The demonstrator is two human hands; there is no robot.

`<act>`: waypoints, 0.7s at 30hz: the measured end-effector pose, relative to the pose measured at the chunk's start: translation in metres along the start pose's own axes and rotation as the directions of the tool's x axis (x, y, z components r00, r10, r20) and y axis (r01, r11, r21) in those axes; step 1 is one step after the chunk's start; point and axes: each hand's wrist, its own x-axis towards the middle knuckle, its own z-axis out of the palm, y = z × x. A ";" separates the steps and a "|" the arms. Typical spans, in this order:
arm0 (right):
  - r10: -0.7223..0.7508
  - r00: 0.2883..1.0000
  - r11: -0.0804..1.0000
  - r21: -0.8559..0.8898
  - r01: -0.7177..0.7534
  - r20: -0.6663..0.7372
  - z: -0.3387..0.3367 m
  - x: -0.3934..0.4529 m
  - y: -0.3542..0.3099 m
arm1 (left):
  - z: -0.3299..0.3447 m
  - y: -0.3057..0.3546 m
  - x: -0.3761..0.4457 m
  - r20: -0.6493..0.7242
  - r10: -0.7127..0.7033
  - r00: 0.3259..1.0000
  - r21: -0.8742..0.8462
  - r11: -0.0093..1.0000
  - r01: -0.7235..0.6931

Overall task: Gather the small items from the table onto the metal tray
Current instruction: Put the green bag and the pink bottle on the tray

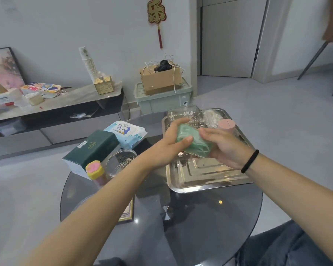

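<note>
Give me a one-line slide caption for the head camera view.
Both hands, left and right, hold a green packet above the metal tray on a glass table.

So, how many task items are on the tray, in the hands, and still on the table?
On the tray: 3 (clear swab box, white bag, pink jar)
In both hands: 1 (green packet, left hand, right hand)
On the table: 4 (wipes, green box, clip jar, yellow-lidded jar)
Total: 8
</note>
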 end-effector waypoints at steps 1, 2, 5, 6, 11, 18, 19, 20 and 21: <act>0.006 1.000 1.000 0.002 -0.006 -0.008 -0.005 0.001 -0.001 | 0.002 0.002 0.004 0.013 0.000 1.000 -0.003 1.000 0.000; 0.016 1.000 1.000 -0.002 -0.016 -0.018 -0.008 0.001 -0.001 | 0.004 0.002 0.007 0.029 -0.005 1.000 -0.009 1.000 0.005; 0.045 0.999 0.999 0.026 -0.045 -0.028 -0.017 0.004 0.001 | 0.006 0.002 0.021 0.094 -0.005 0.996 0.033 0.999 0.001; 0.053 0.998 0.997 0.060 -0.051 -0.031 -0.019 0.004 0.002 | 0.004 0.001 0.027 0.105 0.000 0.995 0.084 0.996 -0.009; 0.061 0.991 0.997 0.047 -0.056 -0.120 -0.027 0.013 0.013 | -0.005 -0.001 0.065 0.116 -0.065 0.991 0.338 0.941 0.022; 0.159 0.912 0.987 0.043 -0.154 -0.379 -0.024 0.022 0.022 | 0.013 -0.022 0.108 0.020 -0.008 1.000 0.550 0.835 -0.004; 0.178 0.899 0.984 0.056 -0.169 -0.400 -0.024 0.024 0.022 | 0.015 -0.027 0.112 0.015 -0.001 1.000 0.579 0.815 -0.008; 0.196 0.891 0.981 0.073 -0.182 -0.409 -0.024 0.025 0.023 | 0.017 -0.032 0.115 0.002 0.004 1.000 0.598 0.801 -0.004; 0.208 0.889 0.978 0.092 -0.187 -0.407 -0.025 0.028 0.024 | 0.018 -0.036 0.116 -0.020 0.013 1.000 0.598 0.801 0.002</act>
